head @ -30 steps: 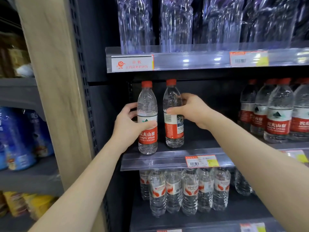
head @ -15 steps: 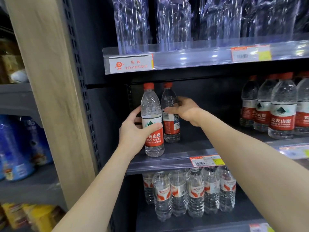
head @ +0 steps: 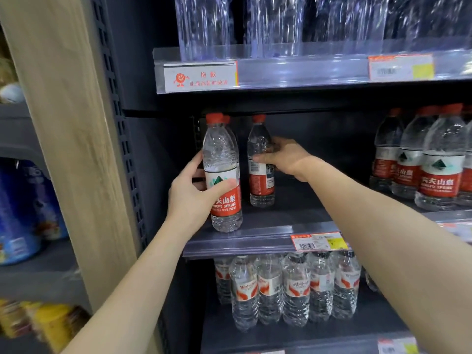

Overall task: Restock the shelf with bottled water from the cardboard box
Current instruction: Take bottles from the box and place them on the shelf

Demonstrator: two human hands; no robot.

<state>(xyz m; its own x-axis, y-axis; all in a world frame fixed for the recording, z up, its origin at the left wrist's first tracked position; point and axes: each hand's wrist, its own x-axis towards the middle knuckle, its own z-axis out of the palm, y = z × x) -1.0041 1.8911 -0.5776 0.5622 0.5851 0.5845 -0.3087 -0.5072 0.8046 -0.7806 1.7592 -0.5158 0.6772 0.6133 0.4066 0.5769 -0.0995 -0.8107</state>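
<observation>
Two red-capped, red-labelled water bottles stand on the dark middle shelf point(head: 301, 213). My left hand point(head: 191, 195) grips the front bottle point(head: 222, 159) near the shelf's front edge, thumb across its label. Deeper in, my right hand point(head: 286, 157) holds the second bottle point(head: 261, 185) around its upper body. Another red cap shows just behind the front bottle. A group of the same bottles point(head: 431, 159) stands at the shelf's right end. The cardboard box is out of view.
The shelf above point(head: 293, 70) carries clear plastic packs, with an orange-printed notice tag on its front rail. Below, several smaller bottles point(head: 288, 287) stand in a row. A wooden upright point(head: 69, 139) borders the left, with blue packs point(head: 23, 213) beyond.
My right hand has pushed its bottle further back into the shelf. My left hand keeps its bottle at the front edge, and the camera has come closer.
</observation>
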